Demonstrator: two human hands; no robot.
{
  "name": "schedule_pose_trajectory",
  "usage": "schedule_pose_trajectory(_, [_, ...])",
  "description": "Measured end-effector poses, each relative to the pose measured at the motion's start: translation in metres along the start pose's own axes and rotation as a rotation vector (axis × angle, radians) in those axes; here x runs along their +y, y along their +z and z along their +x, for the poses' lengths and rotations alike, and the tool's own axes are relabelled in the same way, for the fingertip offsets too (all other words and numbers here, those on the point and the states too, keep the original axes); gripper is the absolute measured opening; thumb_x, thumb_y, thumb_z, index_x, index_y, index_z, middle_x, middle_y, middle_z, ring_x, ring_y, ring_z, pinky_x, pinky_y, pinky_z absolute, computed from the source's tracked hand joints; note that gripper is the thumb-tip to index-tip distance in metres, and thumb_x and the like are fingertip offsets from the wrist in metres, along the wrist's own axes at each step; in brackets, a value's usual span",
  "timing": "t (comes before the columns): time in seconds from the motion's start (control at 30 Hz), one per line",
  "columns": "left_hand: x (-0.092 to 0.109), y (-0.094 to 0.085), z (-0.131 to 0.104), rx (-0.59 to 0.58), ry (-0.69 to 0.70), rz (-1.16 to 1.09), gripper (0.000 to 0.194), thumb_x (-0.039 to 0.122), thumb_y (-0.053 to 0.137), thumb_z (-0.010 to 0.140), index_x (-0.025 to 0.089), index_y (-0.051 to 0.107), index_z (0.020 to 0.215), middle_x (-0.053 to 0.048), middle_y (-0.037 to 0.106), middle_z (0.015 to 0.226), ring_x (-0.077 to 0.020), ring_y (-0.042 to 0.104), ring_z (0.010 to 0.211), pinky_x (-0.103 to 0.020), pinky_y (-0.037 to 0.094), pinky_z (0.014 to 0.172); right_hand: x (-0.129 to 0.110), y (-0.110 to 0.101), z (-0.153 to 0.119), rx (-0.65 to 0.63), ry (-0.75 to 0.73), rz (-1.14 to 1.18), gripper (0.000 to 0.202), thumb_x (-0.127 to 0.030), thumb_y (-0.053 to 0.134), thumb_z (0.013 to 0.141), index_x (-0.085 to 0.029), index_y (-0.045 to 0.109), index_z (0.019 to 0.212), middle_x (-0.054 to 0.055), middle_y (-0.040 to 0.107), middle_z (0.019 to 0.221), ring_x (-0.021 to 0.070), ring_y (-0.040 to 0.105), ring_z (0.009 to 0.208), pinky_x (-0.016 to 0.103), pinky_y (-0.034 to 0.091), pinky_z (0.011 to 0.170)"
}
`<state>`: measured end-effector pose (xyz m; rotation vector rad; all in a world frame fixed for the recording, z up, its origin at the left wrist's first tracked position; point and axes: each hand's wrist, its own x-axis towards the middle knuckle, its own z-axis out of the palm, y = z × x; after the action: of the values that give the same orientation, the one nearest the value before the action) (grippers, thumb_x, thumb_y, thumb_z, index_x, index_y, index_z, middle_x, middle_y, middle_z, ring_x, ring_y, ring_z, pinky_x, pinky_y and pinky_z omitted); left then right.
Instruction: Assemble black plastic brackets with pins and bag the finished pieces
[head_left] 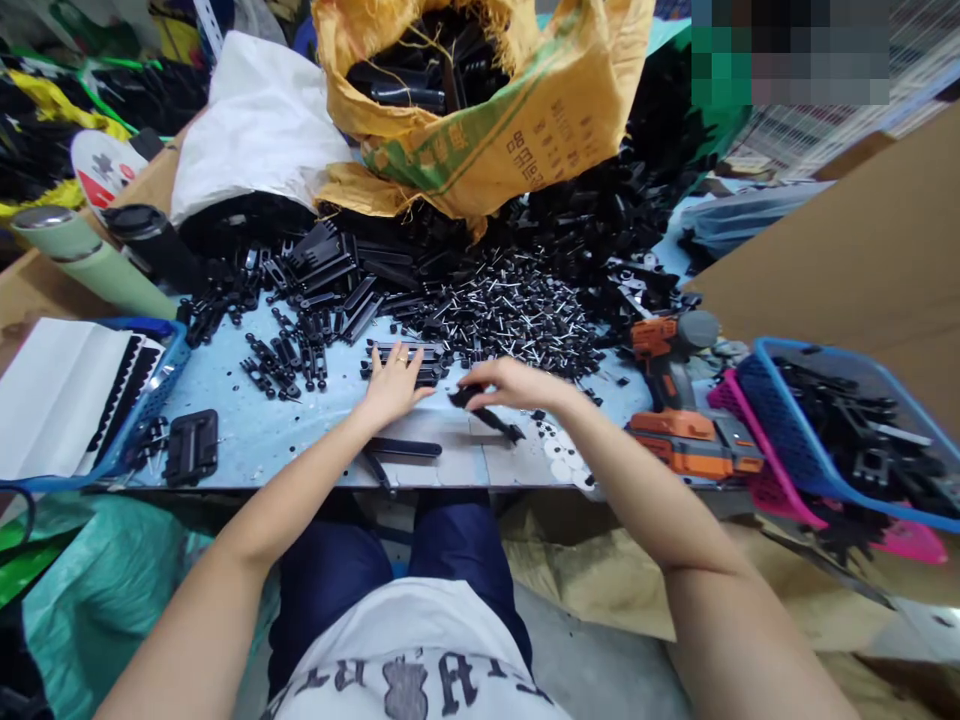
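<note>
My left hand (pixel 395 380) lies spread over a row of long black plastic parts (pixel 424 354) near the middle of the blue table. To its right, my right hand (pixel 504 384) pinches one end of a black plastic part (pixel 495 424), which slants down toward the table's front edge. Between my forearms a flat black bar (pixel 405 447) rests close to that edge. Beyond both hands spreads a heap of small black pieces with shiny metal pins (pixel 517 305). Several jointed black parts (pixel 281 362) lie left of my left hand.
An orange cordless drill (pixel 675 400) stands at the right beside a blue basket (pixel 847 400) of black parts. A yellow woven sack (pixel 525 150) sits at the back. On the left are a green tumbler (pixel 90 260), a black cup (pixel 154 240) and another blue basket (pixel 169 385).
</note>
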<state>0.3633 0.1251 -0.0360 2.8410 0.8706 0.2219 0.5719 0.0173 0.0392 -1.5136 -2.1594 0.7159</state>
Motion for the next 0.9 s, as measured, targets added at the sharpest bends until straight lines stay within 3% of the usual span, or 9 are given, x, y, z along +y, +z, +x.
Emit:
schedule_pose_trajectory(0.07, [0.010, -0.001, -0.032, -0.041, 0.136, -0.078, 0.058, 0.048, 0.047, 0.086, 0.014, 0.041, 0.133, -0.019, 0.052, 0.123, -0.0313, 0.046, 0.117, -0.047, 0.035, 0.097, 0.002, 0.041, -0.010, 0.031, 0.041, -0.077, 0.038, -0.040, 0.059, 0.083, -0.019, 0.061, 0.115, 0.008, 0.066, 0.101, 0.0200, 0.062, 0.089, 0.034, 0.049, 0.078])
schedule_pose_trajectory(0.17, [0.017, 0.005, -0.073, -0.167, 0.350, -0.115, 0.045, 0.039, 0.050, 0.087, 0.015, 0.048, 0.125, -0.013, 0.060, 0.105, -0.0252, 0.055, 0.100, -0.037, 0.044, 0.085, 0.008, 0.089, -0.028, 0.233, 0.230, -0.320, 0.046, -0.039, 0.050, 0.089, -0.015, 0.049, 0.128, 0.014, 0.060, 0.113, 0.0239, 0.056, 0.102, 0.037, 0.044, 0.087])
schedule_pose_trajectory(0.27, [0.020, 0.015, -0.091, -0.139, 0.262, -0.029, 0.034, 0.028, 0.045, 0.090, 0.012, 0.051, 0.120, -0.012, 0.062, 0.096, -0.0250, 0.056, 0.095, -0.036, 0.044, 0.080, 0.007, 0.113, -0.044, 0.258, 0.388, -0.508, 0.044, -0.045, 0.044, 0.091, -0.015, 0.053, 0.121, 0.014, 0.060, 0.108, 0.0257, 0.055, 0.100, 0.037, 0.043, 0.083])
schedule_pose_trajectory(0.4, [0.022, 0.019, -0.088, -0.067, 0.114, -0.044, 0.031, 0.026, 0.044, 0.091, 0.013, 0.052, 0.117, -0.012, 0.060, 0.098, -0.0251, 0.055, 0.095, -0.037, 0.044, 0.079, -0.003, 0.120, -0.055, 0.174, 0.377, -0.633, 0.041, -0.048, 0.041, 0.091, -0.016, 0.059, 0.108, 0.014, 0.061, 0.105, 0.0265, 0.053, 0.096, 0.035, 0.039, 0.078])
schedule_pose_trajectory(0.53, [0.020, 0.011, -0.086, -0.118, 0.178, -0.157, 0.028, 0.028, 0.047, 0.089, 0.018, 0.052, 0.115, -0.009, 0.059, 0.102, -0.0228, 0.053, 0.099, -0.035, 0.044, 0.083, -0.013, 0.111, -0.067, 0.018, 0.345, -0.578, 0.038, -0.044, 0.032, 0.095, -0.018, 0.057, 0.106, 0.011, 0.063, 0.093, 0.0210, 0.059, 0.082, 0.029, 0.037, 0.066])
schedule_pose_trajectory(0.63, [0.019, 0.006, -0.086, -0.202, 0.238, -0.183, 0.029, 0.029, 0.048, 0.088, 0.020, 0.052, 0.116, -0.008, 0.058, 0.104, -0.0222, 0.052, 0.100, -0.035, 0.042, 0.087, -0.020, 0.101, -0.079, -0.087, 0.356, -0.492, 0.040, -0.051, 0.033, 0.093, -0.020, 0.055, 0.106, 0.008, 0.065, 0.088, 0.0200, 0.061, 0.074, 0.027, 0.035, 0.060])
schedule_pose_trajectory(0.73, [0.022, 0.005, -0.084, -0.209, 0.178, -0.151, 0.033, 0.025, 0.042, 0.090, 0.018, 0.048, 0.122, -0.009, 0.058, 0.107, -0.0229, 0.051, 0.102, -0.035, 0.041, 0.089, -0.025, 0.096, -0.084, -0.152, 0.364, -0.426, 0.046, -0.059, 0.042, 0.087, -0.019, 0.053, 0.106, 0.006, 0.066, 0.084, 0.0209, 0.062, 0.073, 0.026, 0.034, 0.059])
schedule_pose_trajectory(0.9, [0.031, 0.007, -0.079, -0.205, 0.124, -0.121, 0.038, 0.018, 0.038, 0.088, 0.018, 0.044, 0.126, -0.009, 0.056, 0.110, -0.0235, 0.050, 0.104, -0.037, 0.039, 0.090, -0.032, 0.105, -0.069, -0.253, 0.224, -0.466, 0.035, -0.051, 0.039, 0.092, -0.020, 0.055, 0.098, 0.006, 0.065, 0.088, 0.0184, 0.062, 0.075, 0.025, 0.031, 0.057])
